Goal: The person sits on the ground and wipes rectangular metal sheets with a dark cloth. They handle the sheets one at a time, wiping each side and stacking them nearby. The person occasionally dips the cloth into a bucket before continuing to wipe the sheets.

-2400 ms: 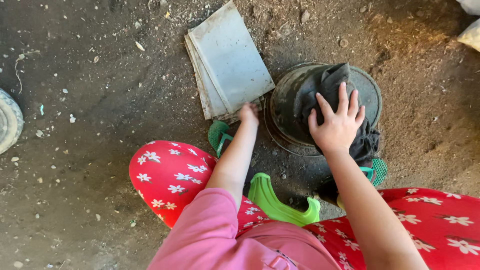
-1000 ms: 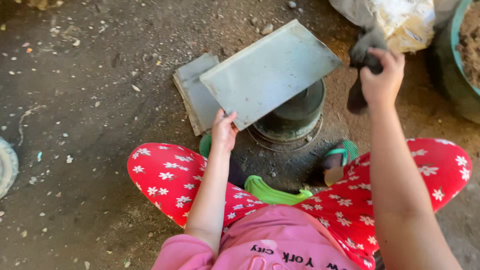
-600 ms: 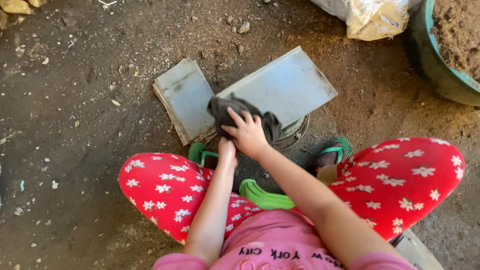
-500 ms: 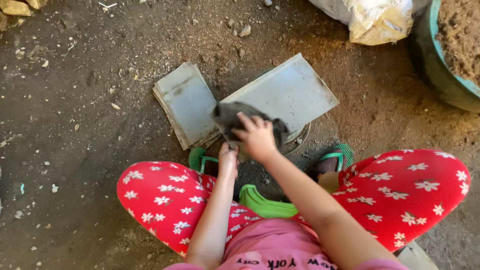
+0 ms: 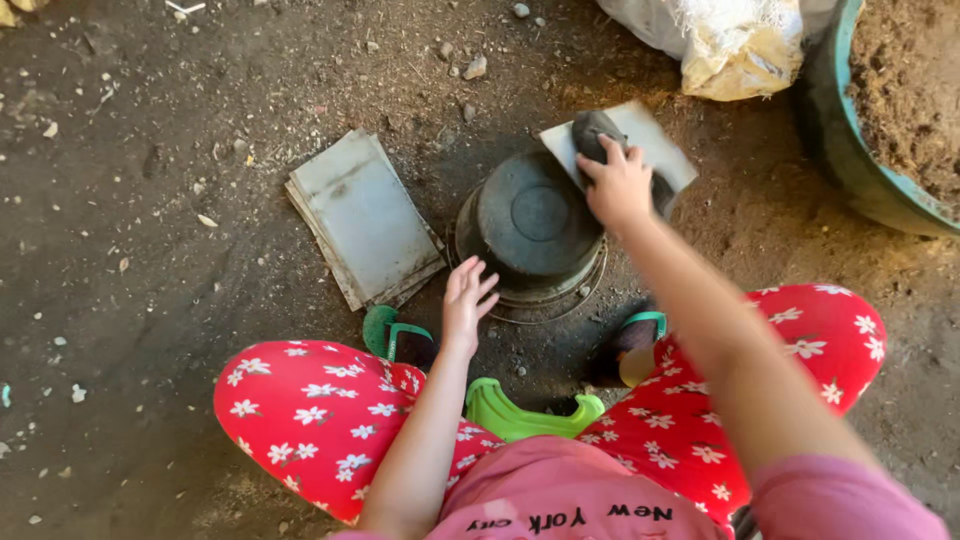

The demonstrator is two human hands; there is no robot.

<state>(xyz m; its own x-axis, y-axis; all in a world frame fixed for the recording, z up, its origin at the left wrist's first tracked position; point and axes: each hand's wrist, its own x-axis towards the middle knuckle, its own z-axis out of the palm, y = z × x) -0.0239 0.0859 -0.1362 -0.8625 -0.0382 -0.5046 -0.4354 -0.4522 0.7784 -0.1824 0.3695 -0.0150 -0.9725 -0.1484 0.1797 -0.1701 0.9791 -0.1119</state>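
The right hand (image 5: 618,185) presses a dark rag (image 5: 597,134) flat onto a grey tile (image 5: 648,140) just behind the upturned pot (image 5: 530,225), steadying it for wiping; the left hand (image 5: 466,298), fingers spread and empty, hovers before the pot.

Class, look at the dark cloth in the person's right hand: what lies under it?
Under the dark cloth, pressed down by the right hand, lies a pale flat slab beside the upturned round pot. The slab's middle is covered; what it rests on cannot be seen.
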